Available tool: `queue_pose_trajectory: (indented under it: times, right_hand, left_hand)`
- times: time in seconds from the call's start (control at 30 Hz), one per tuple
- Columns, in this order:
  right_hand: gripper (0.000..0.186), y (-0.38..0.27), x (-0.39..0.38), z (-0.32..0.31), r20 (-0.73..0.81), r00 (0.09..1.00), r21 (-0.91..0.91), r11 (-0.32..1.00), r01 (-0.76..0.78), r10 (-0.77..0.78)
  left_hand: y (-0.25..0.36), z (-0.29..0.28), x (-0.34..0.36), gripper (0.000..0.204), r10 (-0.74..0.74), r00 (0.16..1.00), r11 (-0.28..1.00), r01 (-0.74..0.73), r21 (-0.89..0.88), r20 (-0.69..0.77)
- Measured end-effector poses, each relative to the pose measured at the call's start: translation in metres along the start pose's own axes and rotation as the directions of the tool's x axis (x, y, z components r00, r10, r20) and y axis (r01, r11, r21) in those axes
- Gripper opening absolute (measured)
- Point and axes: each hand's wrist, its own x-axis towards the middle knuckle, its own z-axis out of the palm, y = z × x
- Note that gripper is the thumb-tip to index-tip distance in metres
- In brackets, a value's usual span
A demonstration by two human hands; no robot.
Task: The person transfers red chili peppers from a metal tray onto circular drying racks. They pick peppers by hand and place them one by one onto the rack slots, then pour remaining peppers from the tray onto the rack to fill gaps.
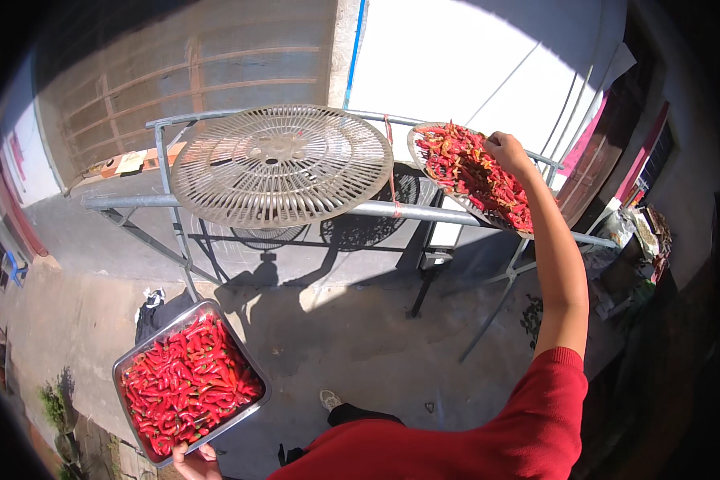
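Observation:
My left hand (pixel 197 459) grips the lower edge of a square metal tray (pixel 255 369) piled with glossy red chillies (pixel 188 372) at the lower left. At the upper right my right hand (pixel 506 154) has its fingers curled at the far rim of a round perforated tray (pixel 416 149) on the rack; the fingertips are partly hidden. That tray holds wrinkled red and orange dried chillies (pixel 476 184). A larger round slotted tray (pixel 280 192), with no chillies on it, rests on the metal rack (pixel 133 202) left of it.
A white wall (pixel 448 56) and screened door (pixel 176 64) stand behind the rack. Bags and odds and ends (pixel 640 240) lie at the right, a blue stool (pixel 14 268) far left, a plant (pixel 56 400) lower left, and dark cloth (pixel 150 316) behind the square tray.

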Motion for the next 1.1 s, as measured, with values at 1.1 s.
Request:
queue_pose_trajectory:
  times: [1.1]
  right_hand:
    - [0.066,-0.279,-0.122,0.124,0.067,0.205,-0.024,0.204,0.979,-0.977]
  left_hand:
    - [-0.062,0.149,-0.01,0.029,-0.337,0.906,0.935,0.354,-0.021,0.256]
